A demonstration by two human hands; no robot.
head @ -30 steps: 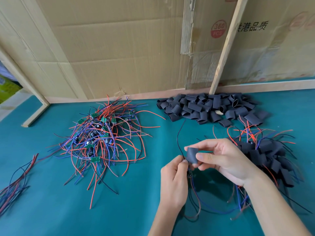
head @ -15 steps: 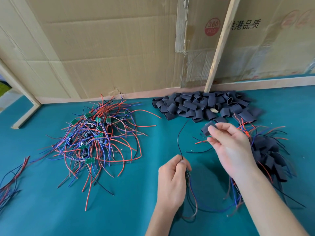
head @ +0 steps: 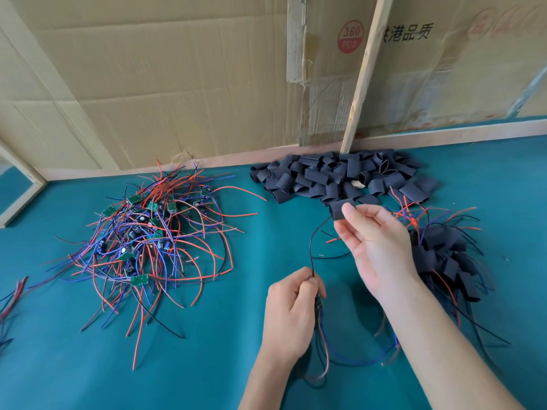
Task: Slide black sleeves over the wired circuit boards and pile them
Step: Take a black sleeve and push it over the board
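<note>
My right hand (head: pixel 376 247) pinches a sleeve (head: pixel 337 211) by the sleeve heap (head: pixel 340 179), my left hand (head: pixel 291 312) grips the board (head: pixel 319 304) by its wires, so next I thread the black wire (head: pixel 311 250) through.

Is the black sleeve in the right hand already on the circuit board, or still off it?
Still off. The right hand pinches the black sleeve apart from the circuit board gripped by the left hand.
</note>
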